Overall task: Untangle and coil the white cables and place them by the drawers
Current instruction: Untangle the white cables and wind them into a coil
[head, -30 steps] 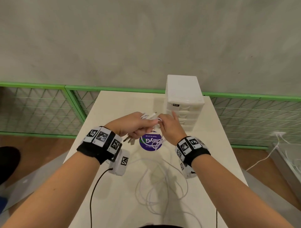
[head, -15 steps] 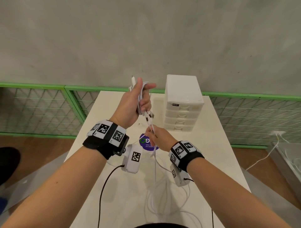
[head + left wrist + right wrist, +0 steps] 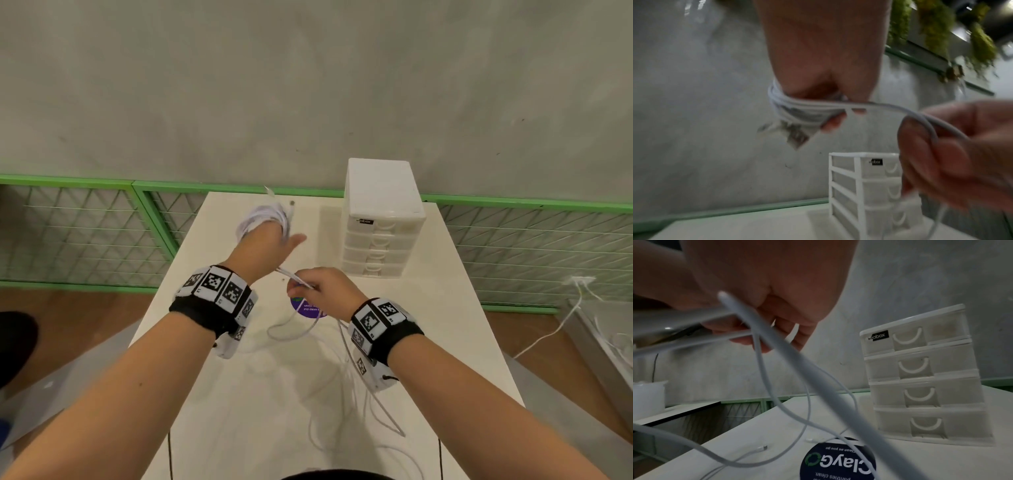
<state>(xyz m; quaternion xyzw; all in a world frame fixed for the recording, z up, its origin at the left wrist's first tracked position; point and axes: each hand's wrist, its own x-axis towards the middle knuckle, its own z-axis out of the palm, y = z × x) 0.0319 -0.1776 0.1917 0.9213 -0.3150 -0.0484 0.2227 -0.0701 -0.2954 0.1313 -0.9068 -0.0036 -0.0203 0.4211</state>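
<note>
White cable is wound in a coil [image 3: 262, 216] around the fingers of my left hand [image 3: 270, 233], held above the far left of the table with the thumb sticking out to the right. The left wrist view shows the coil [image 3: 799, 112] looped round the curled fingers, plug ends dangling below it. A strand runs from it to my right hand [image 3: 308, 287], which pinches it just in front of the white drawers [image 3: 380, 233]. The rest of the white cable [image 3: 346, 387] lies loose on the table [image 3: 445, 342] below my wrists. The strand [image 3: 797, 369] hangs from the right hand [image 3: 766, 305].
A round purple sticker [image 3: 308, 310] sits on the table under my right hand. The drawers [image 3: 920, 378] stand at the table's far right edge. A green mesh fence [image 3: 85, 233] and a grey wall lie behind. Another white cable [image 3: 548, 329] trails over the floor at right.
My left hand has swung from upright to tipped forward over the far side of the table, adding a turn to the coil. My right hand stays near the sticker, holding the strand.
</note>
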